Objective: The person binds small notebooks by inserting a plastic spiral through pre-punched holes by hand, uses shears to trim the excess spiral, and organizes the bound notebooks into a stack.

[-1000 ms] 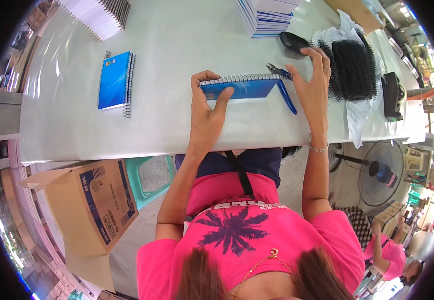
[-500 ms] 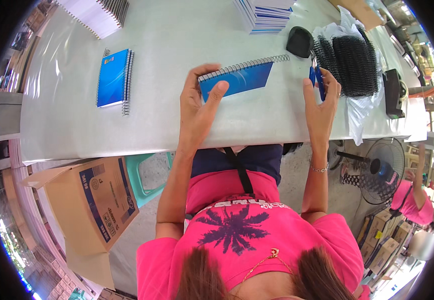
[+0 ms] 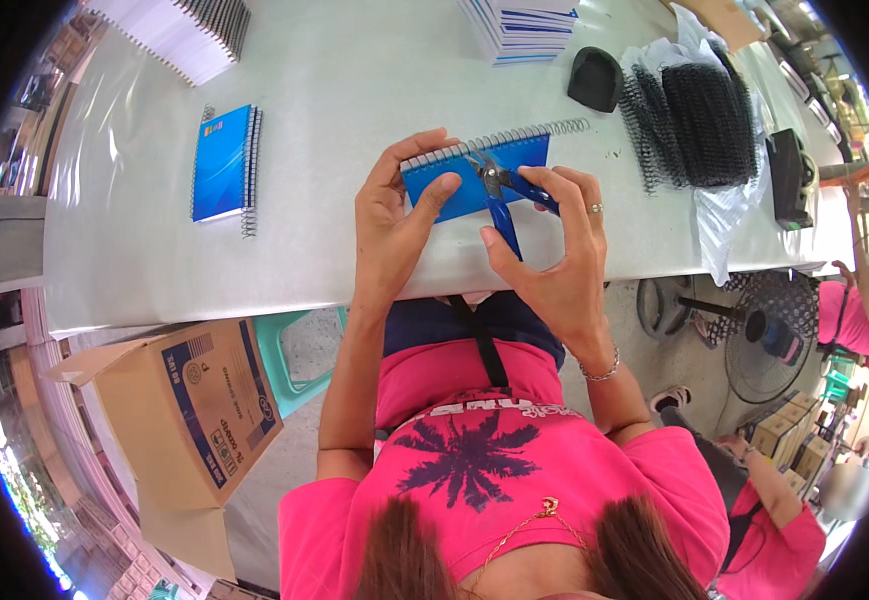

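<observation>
A small blue notebook (image 3: 475, 175) with a wire spiral along its top edge lies on the pale table (image 3: 355, 80) in front of me. My left hand (image 3: 395, 215) grips its left end, thumb and fingers around the edge. My right hand (image 3: 550, 235) holds blue-handled pliers (image 3: 503, 195), whose metal jaws sit at the spiral near the notebook's middle. The spiral sticks out past the notebook's right end.
A finished blue spiral notebook (image 3: 223, 160) lies to the left. Stacks of notebooks (image 3: 525, 25) and white pads (image 3: 190, 35) stand at the back. Black wire spirals (image 3: 695, 120) lie on plastic at the right. A cardboard box (image 3: 190, 415) sits below. Another person in pink (image 3: 850, 310) is at the far right.
My right hand has brought the pliers from the right side onto the notebook's spiral. The notebook has shifted nearer to me, and my left hand still holds it.
</observation>
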Motion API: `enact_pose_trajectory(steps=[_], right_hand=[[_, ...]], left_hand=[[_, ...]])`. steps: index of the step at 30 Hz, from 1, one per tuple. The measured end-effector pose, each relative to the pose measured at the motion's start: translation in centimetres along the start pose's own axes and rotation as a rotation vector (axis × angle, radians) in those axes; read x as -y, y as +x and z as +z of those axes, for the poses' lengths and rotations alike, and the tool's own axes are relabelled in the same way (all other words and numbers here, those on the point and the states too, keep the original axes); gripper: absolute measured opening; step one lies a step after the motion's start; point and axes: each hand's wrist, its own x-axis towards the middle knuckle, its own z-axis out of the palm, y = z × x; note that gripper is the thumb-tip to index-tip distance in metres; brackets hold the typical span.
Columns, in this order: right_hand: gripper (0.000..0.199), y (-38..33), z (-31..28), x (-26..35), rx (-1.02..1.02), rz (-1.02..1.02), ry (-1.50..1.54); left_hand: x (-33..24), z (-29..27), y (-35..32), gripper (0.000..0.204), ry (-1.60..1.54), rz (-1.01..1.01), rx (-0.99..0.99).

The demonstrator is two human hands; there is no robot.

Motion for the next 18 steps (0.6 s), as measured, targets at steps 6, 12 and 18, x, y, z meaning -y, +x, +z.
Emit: enact_pose_trajectory(steps=[6, 12, 18], right_hand=[[0.055, -0.9, 1.2, -0.1, 0.082, -0.049, -0.077], [0.055, -1.1, 1.8, -0.1, 0.078, -0.014, -0.053], [0.057, -1.5, 1.1, 0.3, 0.075, -0.047, -0.081]], left_hand=[[0.7, -0.2, 0.0, 0.035, -0.044, -0.063, -0.014], [-0.4, 0.1, -0.7, 0.03, 0.146, -0.082, 0.002], [-2.5, 0.7, -1.4, 0.024, 0.293, -0.085, -0.087]])
